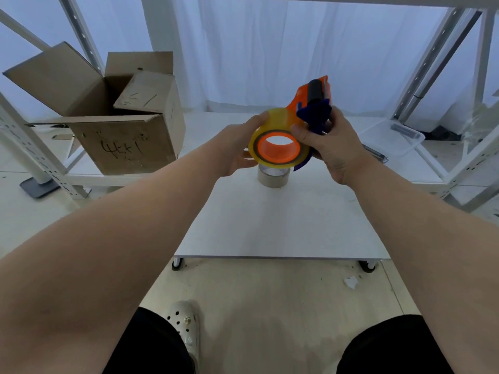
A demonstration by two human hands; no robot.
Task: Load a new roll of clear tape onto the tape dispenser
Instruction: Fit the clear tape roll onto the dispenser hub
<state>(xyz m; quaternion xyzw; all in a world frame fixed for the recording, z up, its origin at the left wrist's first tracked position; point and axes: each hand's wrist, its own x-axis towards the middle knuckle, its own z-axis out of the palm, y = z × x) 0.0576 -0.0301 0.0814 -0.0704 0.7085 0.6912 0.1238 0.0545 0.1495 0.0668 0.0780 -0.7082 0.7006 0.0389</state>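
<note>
Hands [237, 147] seating tape roll [278, 149], box [121, 141] "4+1"

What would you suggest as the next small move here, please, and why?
Probably find the tape's free end and pull it toward the black roller. The tape roll already appears seated around the orange hub of the dispenser, steadied by the left hand and gripped by the right hand.
</note>
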